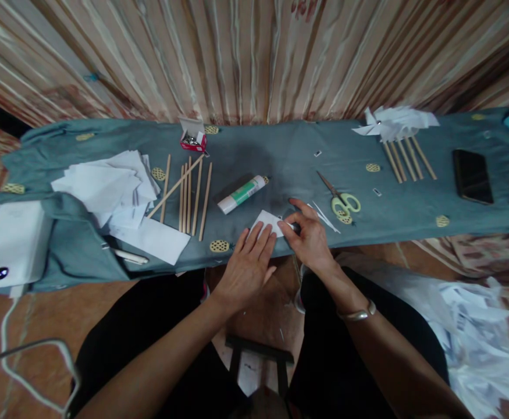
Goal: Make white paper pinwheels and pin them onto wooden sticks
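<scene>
Here at the near edge of the teal cloth-covered desk (289,157), the left hand (243,273) presses flat, fingers slightly apart, on a small white paper piece (269,217), while the right hand (313,240) has its fingers clamped on a short dark rounded object (296,228) beside it. Featherlight, that paper likely creases and tears easily, so flat pressure or an edge pinch suits!

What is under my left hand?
Your left hand rests its fingers on white paper, part of which shows beyond them. The covered part, and whatever lies beneath the paper, can't be seen.
</scene>
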`<state>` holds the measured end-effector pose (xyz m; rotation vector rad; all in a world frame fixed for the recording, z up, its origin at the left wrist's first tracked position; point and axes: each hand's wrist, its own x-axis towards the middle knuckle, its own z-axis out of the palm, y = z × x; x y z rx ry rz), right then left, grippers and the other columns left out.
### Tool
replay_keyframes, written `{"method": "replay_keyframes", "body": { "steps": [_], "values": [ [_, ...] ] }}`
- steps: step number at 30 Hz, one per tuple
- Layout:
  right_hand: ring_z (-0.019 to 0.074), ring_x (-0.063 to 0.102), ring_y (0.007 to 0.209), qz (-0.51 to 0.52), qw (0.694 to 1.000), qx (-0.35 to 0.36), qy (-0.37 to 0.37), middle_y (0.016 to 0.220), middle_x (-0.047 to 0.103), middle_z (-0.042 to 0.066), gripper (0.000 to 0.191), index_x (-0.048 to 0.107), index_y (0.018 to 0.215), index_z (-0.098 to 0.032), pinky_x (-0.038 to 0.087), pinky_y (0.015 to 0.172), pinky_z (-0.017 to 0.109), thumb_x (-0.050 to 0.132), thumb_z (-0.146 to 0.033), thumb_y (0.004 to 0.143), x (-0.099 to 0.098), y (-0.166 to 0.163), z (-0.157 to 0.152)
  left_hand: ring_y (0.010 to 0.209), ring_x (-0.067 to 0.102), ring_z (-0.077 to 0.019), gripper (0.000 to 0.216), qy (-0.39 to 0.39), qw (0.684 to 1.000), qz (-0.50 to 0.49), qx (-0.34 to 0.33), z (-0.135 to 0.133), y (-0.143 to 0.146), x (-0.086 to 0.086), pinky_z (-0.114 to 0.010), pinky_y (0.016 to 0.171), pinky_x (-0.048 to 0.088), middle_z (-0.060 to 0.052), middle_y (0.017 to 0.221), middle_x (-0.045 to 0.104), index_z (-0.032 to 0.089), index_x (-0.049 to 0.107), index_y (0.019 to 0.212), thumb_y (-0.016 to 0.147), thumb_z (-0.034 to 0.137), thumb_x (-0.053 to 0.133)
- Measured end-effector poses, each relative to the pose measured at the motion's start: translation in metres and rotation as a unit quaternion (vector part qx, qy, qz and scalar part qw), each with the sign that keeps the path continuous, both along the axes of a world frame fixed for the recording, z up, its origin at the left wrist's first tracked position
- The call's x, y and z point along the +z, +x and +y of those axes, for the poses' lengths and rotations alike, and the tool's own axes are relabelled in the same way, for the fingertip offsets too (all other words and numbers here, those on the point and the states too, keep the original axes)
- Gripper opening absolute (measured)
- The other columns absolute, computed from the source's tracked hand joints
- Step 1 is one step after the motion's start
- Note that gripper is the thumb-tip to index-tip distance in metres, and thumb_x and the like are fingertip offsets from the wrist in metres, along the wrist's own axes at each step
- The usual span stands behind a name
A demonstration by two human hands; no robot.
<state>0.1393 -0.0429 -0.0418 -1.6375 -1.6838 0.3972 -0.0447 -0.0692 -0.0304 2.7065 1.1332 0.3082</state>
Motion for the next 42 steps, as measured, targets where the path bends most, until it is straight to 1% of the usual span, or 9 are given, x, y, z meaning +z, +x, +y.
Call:
{"method": "replay_keyframes", "body": {
  "steps": [4,9,17,22,25,29,31,37,42],
  "values": [
    [0.0301,0.056,0.126,-0.003,1.0,0.0,0.001,0.132,0.062,0.012,0.021,0.063,0.074,-0.024,0.039,0.11,0.055,0.058,-0.038,0.089,0.0,-0.001,0.0,0.148,0.026,-0.0342,0.059,-0.007,1.0,0.002,0.002,0.0,0.0,0.001,-0.054,0.119,0.029,-0.02,0.154,0.04,0.006,0.036,0.145,0.093,0.029,0.054],
    [0.0304,0.055,0.127,-0.01,1.0,0.0,0.001,0.132,0.063,0.011,0.021,0.063,0.075,-0.024,0.038,0.111,0.055,0.057,-0.038,0.09,0.0,-0.002,0.0,0.149,0.025,-0.0335,0.06,-0.018,1.0,-0.011,0.004,0.0,0.0,0.0,-0.055,0.118,0.03,-0.02,0.155,0.039,0.009,0.034,0.147,0.094,0.029,0.053],
    [0.0309,0.054,0.127,-0.011,1.0,-0.011,0.001,0.133,0.062,0.013,0.017,0.06,0.077,-0.024,0.038,0.11,0.054,0.058,-0.037,0.088,-0.001,-0.004,0.0,0.148,0.026,-0.0346,0.061,-0.021,1.0,-0.002,0.004,0.001,0.0,0.0,-0.055,0.118,0.029,-0.021,0.155,0.038,0.007,0.036,0.145,0.092,0.03,0.057],
    [0.0313,0.055,0.125,-0.028,0.999,-0.017,0.017,0.131,0.062,0.015,0.021,0.06,0.077,-0.023,0.041,0.108,0.053,0.058,-0.04,0.09,-0.001,-0.004,0.0,0.149,0.025,-0.0355,0.063,-0.014,1.0,-0.005,0.001,0.001,-0.001,-0.003,-0.055,0.119,0.028,-0.021,0.156,0.037,0.006,0.035,0.146,0.092,0.03,0.058],
    [0.0316,0.053,0.127,-0.039,0.999,-0.016,0.018,0.131,0.06,0.015,0.024,0.061,0.084,-0.023,0.041,0.109,0.054,0.057,-0.046,0.091,0.0,-0.003,-0.002,0.149,0.024,-0.0352,0.063,-0.015,1.0,-0.008,0.001,0.001,-0.001,-0.004,-0.056,0.118,0.028,-0.02,0.157,0.036,0.008,0.034,0.147,0.092,0.029,0.057],
    [0.0339,0.046,0.134,-0.056,0.998,-0.012,0.016,0.14,0.052,0.02,0.037,0.061,0.105,-0.019,0.038,0.111,0.056,0.056,-0.053,0.09,-0.001,-0.002,-0.008,0.149,0.024,-0.0358,0.064,-0.014,1.0,-0.002,-0.001,0.001,-0.001,-0.003,-0.056,0.119,0.028,-0.02,0.157,0.036,0.007,0.034,0.147,0.092,0.028,0.056],
    [0.0346,0.042,0.137,-0.065,0.998,-0.009,0.013,0.144,0.049,0.021,0.042,0.059,0.113,-0.018,0.037,0.111,0.057,0.055,-0.053,0.091,-0.003,-0.002,-0.011,0.149,0.025,-0.0358,0.064,-0.014,1.0,0.0,-0.001,0.002,-0.001,-0.002,-0.056,0.119,0.027,-0.02,0.156,0.037,0.007,0.034,0.147,0.091,0.027,0.057],
    [0.0347,0.04,0.139,-0.073,0.997,-0.017,0.014,0.145,0.048,0.019,0.036,0.058,0.115,-0.019,0.035,0.11,0.059,0.046,-0.047,0.097,-0.008,0.01,-0.016,0.147,0.029,-0.0356,0.059,-0.02,1.0,-0.007,-0.001,0.004,-0.002,0.002,-0.057,0.117,0.028,-0.02,0.154,0.041,0.01,0.04,0.144,0.089,0.023,0.058],
    [0.0333,0.041,0.139,-0.081,0.996,-0.017,0.021,0.143,0.049,0.019,0.03,0.059,0.115,-0.019,0.038,0.109,0.058,0.042,-0.037,0.099,-0.009,0.016,-0.018,0.147,0.028,-0.0374,0.061,-0.011,1.0,0.007,-0.003,0.003,-0.003,0.001,-0.059,0.118,0.025,-0.02,0.155,0.039,0.007,0.04,0.144,0.089,0.024,0.06]
  ]
}}
